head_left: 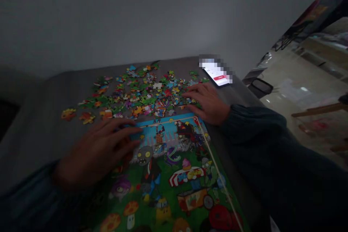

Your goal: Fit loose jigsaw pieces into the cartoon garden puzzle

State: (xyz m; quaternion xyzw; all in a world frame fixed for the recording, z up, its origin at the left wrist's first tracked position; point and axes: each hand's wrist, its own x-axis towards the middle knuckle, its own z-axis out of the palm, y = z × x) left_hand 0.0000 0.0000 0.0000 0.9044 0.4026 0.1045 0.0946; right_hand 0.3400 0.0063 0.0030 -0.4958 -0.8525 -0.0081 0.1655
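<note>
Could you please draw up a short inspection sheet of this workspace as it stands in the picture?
Surface: grey tabletop, dimly lit.
Job's things: loose jigsaw pieces in a scattered heap; cartoon puzzle picture nearer the person.
Clutter: lit smartphone beyond the pieces, its screen partly blurred.
Hands: left hand spread, fingers at the picture's upper edge; right hand spread, beside the picture's far corner, fingers among the pieces; neither visibly holds anything.
Cables: thin dark wires at upper right, off the table.
Surroundings: grey wall; shiny floor to the right.
</note>
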